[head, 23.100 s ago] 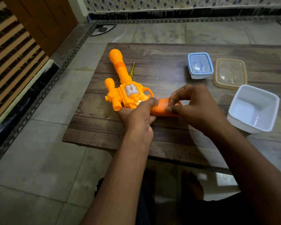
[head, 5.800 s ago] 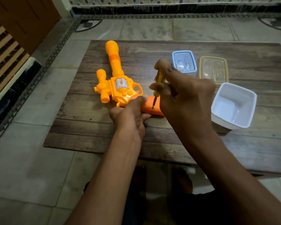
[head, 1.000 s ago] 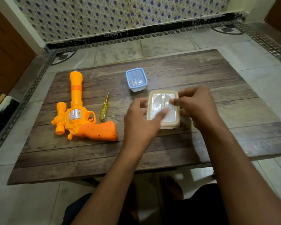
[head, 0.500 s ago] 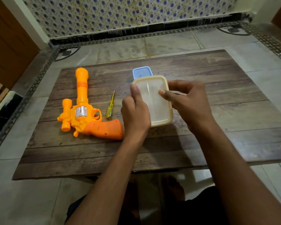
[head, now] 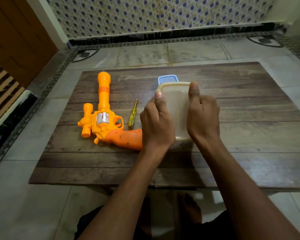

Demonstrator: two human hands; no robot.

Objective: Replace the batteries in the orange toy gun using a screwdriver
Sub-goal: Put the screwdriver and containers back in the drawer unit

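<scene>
The orange toy gun point(head: 102, 118) lies on its side on the left of the wooden table point(head: 241, 135), barrel pointing away, dark orange grip toward me. A small yellow-handled screwdriver point(head: 133, 113) lies just right of its trigger guard. Both my hands hold a beige-lidded plastic container point(head: 177, 104) at the table's middle. My left hand point(head: 157, 123) grips its left side with the thumb on the lid's edge. My right hand point(head: 202, 116) grips the right side, thumb up on the far corner. What the container holds is hidden.
A small blue-lidded box point(head: 167, 78) stands right behind the beige container, mostly hidden by it. Tiled floor surrounds the low table, a patterned wall runs along the back, and a wooden door is at the far left. My feet show under the table's near edge.
Both hands lifted and turned the beige-lidded container, then settled their grip on its two sides with thumbs on the lid. Gun and screwdriver have not moved.
</scene>
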